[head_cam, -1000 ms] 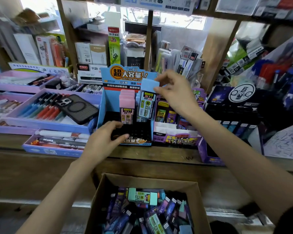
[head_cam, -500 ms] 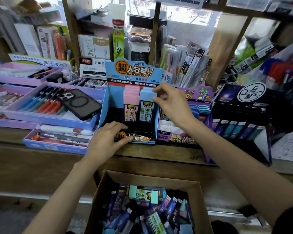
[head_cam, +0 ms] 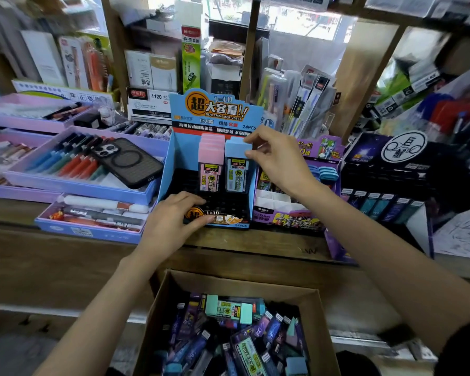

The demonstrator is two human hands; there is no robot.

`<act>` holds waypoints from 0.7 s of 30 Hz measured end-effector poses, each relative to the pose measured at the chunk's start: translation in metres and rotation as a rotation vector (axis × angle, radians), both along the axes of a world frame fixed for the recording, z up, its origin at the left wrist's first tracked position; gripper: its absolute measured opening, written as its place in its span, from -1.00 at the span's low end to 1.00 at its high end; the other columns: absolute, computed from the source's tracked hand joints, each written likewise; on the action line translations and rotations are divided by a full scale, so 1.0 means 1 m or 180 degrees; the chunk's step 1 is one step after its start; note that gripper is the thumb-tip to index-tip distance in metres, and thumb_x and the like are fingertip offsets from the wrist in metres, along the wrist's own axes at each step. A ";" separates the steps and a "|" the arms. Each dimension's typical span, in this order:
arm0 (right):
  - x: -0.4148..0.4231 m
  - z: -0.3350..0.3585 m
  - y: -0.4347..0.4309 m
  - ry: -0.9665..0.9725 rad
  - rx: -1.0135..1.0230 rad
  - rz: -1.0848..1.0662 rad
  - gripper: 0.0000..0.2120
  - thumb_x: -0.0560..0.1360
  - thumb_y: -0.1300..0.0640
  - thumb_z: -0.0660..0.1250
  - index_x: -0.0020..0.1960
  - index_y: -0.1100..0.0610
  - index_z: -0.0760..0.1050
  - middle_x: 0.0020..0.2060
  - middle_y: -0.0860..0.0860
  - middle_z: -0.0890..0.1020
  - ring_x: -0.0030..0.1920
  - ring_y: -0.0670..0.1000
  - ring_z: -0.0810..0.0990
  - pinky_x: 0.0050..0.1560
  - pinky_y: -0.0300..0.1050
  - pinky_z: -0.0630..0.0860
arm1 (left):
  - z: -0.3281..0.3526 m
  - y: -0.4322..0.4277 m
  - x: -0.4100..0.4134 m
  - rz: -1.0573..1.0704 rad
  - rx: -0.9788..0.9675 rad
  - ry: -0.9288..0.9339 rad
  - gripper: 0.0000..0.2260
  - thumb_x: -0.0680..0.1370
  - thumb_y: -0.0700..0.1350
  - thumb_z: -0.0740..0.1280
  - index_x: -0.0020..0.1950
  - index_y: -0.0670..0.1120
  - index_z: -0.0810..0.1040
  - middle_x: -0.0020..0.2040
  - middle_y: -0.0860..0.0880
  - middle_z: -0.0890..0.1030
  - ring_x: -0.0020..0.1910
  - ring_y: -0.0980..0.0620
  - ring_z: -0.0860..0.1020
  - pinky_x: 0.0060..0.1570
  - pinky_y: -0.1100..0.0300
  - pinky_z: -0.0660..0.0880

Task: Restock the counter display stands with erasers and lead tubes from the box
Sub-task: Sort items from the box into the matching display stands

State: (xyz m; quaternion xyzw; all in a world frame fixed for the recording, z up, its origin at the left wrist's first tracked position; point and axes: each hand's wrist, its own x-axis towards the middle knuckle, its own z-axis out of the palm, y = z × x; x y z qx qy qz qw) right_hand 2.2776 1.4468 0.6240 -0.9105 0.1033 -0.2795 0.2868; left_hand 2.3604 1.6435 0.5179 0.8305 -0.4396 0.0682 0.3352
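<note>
lead tube (head_cam: 236,175), cap corner behind right hand (head_cam: 278,162)

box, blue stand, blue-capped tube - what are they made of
The box looks like brown cardboard, probably corrugated: matte, raw cut edges. The blue stand looks like printed card: slight sheen, die-cut header, folded sides. The blue-capped tube is likely plastic: opaque pastel cap, clear labelled body.

blue stand (head_cam: 183,156), pink-capped tubes (head_cam: 211,156), brown box (head_cam: 314,316)
</note>
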 end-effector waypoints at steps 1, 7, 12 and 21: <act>0.001 -0.001 0.001 -0.0005 0.0035 0.0030 -0.85 0.46 0.30 0.38 0.03 0.20 0.53 -0.19 0.01 0.54 -0.31 -0.20 0.49 -0.27 -0.51 0.36 | 0.000 0.000 0.000 0.0009 0.0001 -0.0012 -0.66 0.47 0.07 0.39 0.14 -0.09 0.59 0.09 0.00 0.60 0.08 -0.03 0.53 0.01 0.05 0.47; 0.002 -0.012 0.001 0.0110 -0.0198 0.0034 -0.86 0.49 0.28 0.35 0.04 0.22 0.50 -0.10 0.07 0.59 -0.17 0.00 0.53 -0.06 -0.15 0.48 | 0.001 0.000 -0.001 0.0011 -0.0011 -0.0057 -0.65 0.47 0.07 0.39 0.16 -0.09 0.59 0.10 0.00 0.59 0.08 -0.02 0.52 0.00 0.07 0.47; -0.001 -0.025 -0.002 0.0067 -0.1472 -0.0104 -0.86 0.50 0.28 0.33 0.03 0.32 0.48 -0.04 0.20 0.52 -0.07 0.18 0.50 -0.14 0.02 0.43 | 0.001 0.000 -0.001 0.0034 -0.0010 -0.0084 -0.65 0.48 0.08 0.37 0.17 -0.08 0.58 0.11 0.02 0.58 0.10 0.01 0.51 -0.01 0.09 0.46; -0.012 -0.017 0.000 0.0297 -0.1727 -0.0194 -0.70 0.54 0.14 0.29 0.24 0.21 0.42 0.12 0.14 0.43 0.16 0.12 0.38 0.11 -0.08 0.33 | 0.011 0.002 -0.018 0.0063 0.0145 -0.0293 -0.66 0.51 -0.02 0.37 0.21 -0.17 0.55 0.16 -0.11 0.54 0.15 -0.09 0.48 0.11 0.10 0.38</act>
